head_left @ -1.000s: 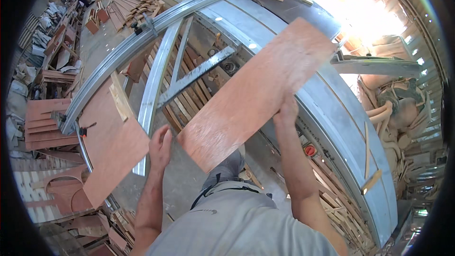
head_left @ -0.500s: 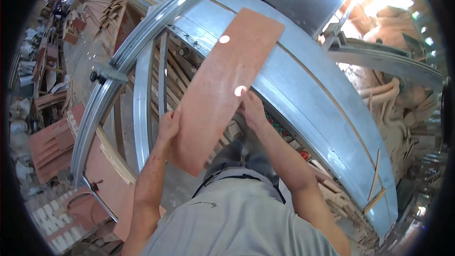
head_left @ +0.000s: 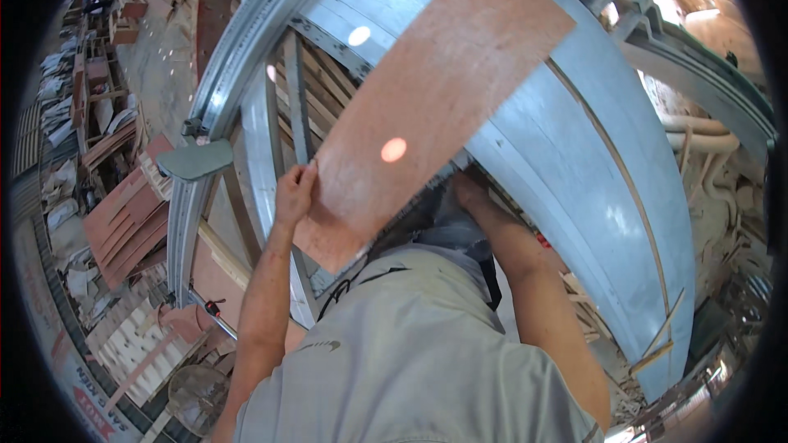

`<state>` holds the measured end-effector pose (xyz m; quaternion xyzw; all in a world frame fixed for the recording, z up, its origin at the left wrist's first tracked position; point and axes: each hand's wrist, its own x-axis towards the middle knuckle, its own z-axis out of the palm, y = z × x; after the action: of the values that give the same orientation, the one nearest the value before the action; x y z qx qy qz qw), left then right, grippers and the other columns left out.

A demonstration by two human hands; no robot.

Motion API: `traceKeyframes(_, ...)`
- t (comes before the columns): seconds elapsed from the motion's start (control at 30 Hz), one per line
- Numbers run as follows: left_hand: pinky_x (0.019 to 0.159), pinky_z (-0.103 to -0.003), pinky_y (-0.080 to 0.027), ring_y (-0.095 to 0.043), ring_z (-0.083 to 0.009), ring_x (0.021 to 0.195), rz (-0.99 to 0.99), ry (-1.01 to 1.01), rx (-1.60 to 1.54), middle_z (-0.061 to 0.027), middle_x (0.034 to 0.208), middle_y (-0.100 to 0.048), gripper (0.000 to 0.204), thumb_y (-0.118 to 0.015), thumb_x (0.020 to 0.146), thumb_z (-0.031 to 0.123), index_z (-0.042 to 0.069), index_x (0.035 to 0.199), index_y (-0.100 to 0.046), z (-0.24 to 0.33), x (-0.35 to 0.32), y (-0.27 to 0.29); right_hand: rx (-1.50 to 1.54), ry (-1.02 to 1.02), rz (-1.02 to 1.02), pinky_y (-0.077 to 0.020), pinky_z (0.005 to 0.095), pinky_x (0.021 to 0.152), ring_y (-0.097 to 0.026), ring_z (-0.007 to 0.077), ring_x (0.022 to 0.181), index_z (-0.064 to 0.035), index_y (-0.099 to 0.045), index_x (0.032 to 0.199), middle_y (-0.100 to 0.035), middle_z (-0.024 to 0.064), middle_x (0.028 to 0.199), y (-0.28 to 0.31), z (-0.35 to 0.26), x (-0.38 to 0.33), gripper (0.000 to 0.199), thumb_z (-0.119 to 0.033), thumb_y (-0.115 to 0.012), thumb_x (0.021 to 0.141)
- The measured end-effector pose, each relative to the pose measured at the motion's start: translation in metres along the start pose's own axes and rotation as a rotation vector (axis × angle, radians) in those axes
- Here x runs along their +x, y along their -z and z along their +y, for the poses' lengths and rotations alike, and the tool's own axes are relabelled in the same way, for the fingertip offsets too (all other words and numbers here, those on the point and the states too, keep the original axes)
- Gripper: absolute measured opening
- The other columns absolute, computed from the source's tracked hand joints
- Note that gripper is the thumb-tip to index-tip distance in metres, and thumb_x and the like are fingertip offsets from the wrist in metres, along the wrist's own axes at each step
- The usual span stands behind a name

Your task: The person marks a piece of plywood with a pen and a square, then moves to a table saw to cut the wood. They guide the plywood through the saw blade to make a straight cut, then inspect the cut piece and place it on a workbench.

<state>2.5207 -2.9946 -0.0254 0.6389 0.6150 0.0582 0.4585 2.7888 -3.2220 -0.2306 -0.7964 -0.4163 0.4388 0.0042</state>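
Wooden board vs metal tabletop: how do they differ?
Colour: the wooden board is reddish-brown, the metal tabletop blue-grey.
Size: the tabletop is much longer than the board.
Hold: the left hand grips the board, not the tabletop.
Both carry a bright light patch.

Head view: fisheye, worn on the head, facing down
Nearest: grey shirt (head_left: 394,361)
Beyond: wooden board (head_left: 447,86), metal table (head_left: 587,189)

Pale hoses (head_left: 703,143) — overlapping reddish boards (head_left: 123,221)

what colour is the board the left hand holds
The board is pinkish brown with a light spot; the head view shows it best.
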Motion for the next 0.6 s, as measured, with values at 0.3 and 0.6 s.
traceKeyframes(0.3, 0.062, -0.039, -0.047, -0.063, -0.0282, 0.063, 0.104, 0.072, 0.229, -0.016, 0.067, -0.064, 0.055, -0.06, 0.089, 0.056, 0.001, 0.085, -0.069, 0.027, 0.02, -0.022, -0.162, 0.021, -0.089, -0.0471, 0.0427, 0.097, -0.059, 0.0336, 0.113, -0.0063, -0.055, 0.13, -0.058, 0.0196, 0.128, -0.012, -0.034, 0.052, 0.044, -0.024, -0.059, 0.09)
traceKeyframes(0.6, 0.064, -0.041, -0.048, -0.064, -0.0326, 0.065, 0.194, 0.105, 0.149, -0.017, 0.066, -0.065, 0.06, -0.055, 0.09, 0.059, 0.002, 0.078, -0.069, 0.063, 0.066, -0.012, -0.175, 0.384, -0.67, -0.0489, 0.0414, 0.093, -0.064, 0.0315, 0.106, -0.0038, -0.063, 0.121, -0.065, 0.0212, 0.117, 0.13, -0.049, -0.073, 0.037, -0.026, -0.057, 0.092)
